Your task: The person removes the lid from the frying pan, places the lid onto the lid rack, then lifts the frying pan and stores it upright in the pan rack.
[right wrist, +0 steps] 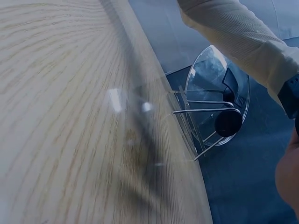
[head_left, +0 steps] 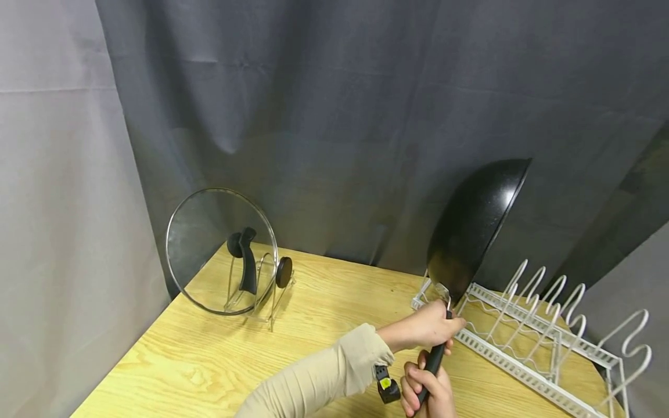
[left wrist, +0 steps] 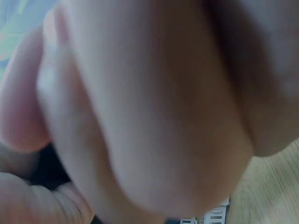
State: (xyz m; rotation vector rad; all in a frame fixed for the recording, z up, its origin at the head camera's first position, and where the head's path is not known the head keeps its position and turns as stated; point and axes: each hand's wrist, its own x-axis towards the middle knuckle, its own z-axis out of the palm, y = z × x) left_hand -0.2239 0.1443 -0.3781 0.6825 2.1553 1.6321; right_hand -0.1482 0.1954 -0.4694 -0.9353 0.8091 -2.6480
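A black wok stands tilted up on its side over the left end of a white wire rack. My left hand grips its black handle close to the pan. Lower on the same handle, my right hand curls its fingers round the grip. In the left wrist view the left fingers fill most of the picture, with part of the rack below them. The left sleeve crosses the top of the right wrist view, and the wok's far side is hidden.
On the table's left side a glass lid with a black handle leans in a small wire stand with black round ends. The rack's upright white loops rise to the right of the wok. A grey curtain hangs behind the table.
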